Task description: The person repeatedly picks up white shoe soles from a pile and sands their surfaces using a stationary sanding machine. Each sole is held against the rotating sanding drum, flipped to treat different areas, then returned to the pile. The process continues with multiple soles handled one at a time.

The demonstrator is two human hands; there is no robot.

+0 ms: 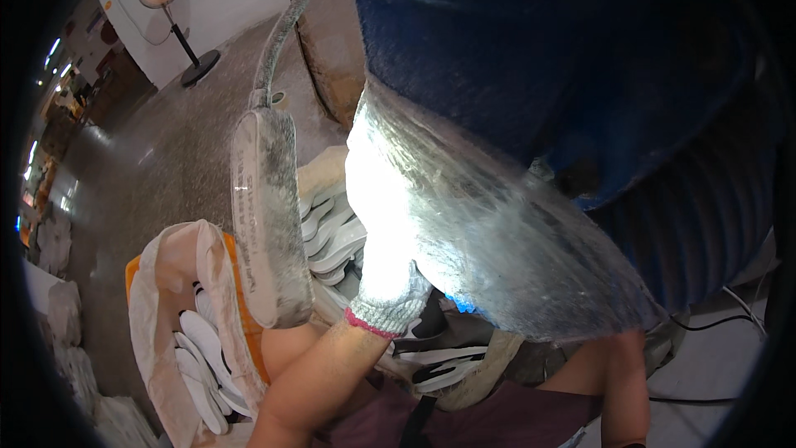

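Observation:
My left hand wears a white knit glove with a red cuff. It reaches up to the brightly lit edge of a clear plastic sheet hanging from a dark blue machine hood. Glare washes out its fingers, so any grip is hidden. Only my right forearm shows; the hand is out of sight behind the dusty sheet. A small bit of blue material peeks out under the sheet's lower edge. Below and behind my left hand, pale shoe soles lie heaped in a sack.
A dust-coated lamp housing hangs on a flexible neck left of the hood. At lower left, a cloth-lined orange container holds several white soles. A ribbed dark hose runs at right. A pedestal fan or heater stands farther off.

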